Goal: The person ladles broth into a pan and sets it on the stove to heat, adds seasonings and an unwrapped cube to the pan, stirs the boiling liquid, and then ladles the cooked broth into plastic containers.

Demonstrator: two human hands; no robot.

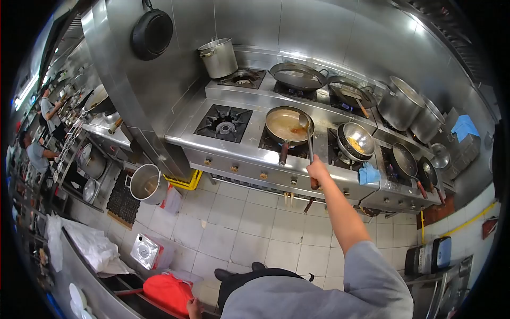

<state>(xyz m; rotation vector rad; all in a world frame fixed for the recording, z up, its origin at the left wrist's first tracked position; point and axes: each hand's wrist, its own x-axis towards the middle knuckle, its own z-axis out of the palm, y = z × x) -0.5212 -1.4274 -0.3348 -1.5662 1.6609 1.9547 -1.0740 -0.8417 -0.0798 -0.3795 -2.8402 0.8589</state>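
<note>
My right hand is closed around the handle of a long metal ladle with a wooden end. The ladle's bowl rests inside a frying pan on a front burner, at the pan's right side. Brownish liquid covers the pan's bottom, with a darker orange patch by the ladle. The pan's wooden handle points toward me. Low at the bottom edge, my left hand is partly cut off, beside a red bag; its grip is unclear.
Right of the pan, a metal strainer with yellow food sits over a bowl. A blue cloth hangs at the stove edge. Dark pans stand further right, large pots behind. A tall pot stands on the floor. People work far left.
</note>
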